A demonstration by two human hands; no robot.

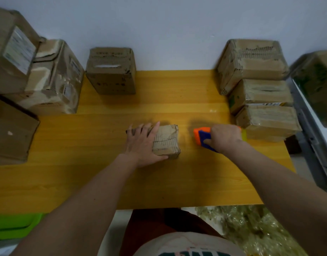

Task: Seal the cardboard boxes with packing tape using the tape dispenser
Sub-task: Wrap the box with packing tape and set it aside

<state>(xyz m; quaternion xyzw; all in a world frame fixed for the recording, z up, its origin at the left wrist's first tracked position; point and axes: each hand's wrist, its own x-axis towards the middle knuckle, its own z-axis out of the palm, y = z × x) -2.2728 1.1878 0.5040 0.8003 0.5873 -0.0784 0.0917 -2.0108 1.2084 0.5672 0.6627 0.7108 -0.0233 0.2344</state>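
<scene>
You are looking down over a yellow wooden table (122,182) with both of your bare forearms reaching forward across it.

Your left hand (142,143) lies over a small cardboard box (167,141) near the middle of the table. The fingers are spread across the box's top and far-left side, and the thumb curls along its near edge, so the hand grips the box. The box top is wrinkled with old tape and torn paper.

Your right hand (222,137) is just to the right of that box, apart from it. Its fingers and thumb are curled round a tape dispenser (203,137) with an orange front and a blue body. The orange end points toward the small box. A yellow-green part shows past the far side of your right hand; the view is too blurred to tell what it is.

Beyond your right hand, close to it, stands a stack of three taped boxes (258,89) at the table's right edge. Beyond your left hand, well apart, one medium box (111,71) stands against the pale wall (159,24). Farther to the left of your left hand are several larger boxes (48,78), some with white labels.

Nearest to you, below the table edge, there is a green bin (13,226) on the left and crumpled clear plastic wrap (251,228) on the right.
</scene>
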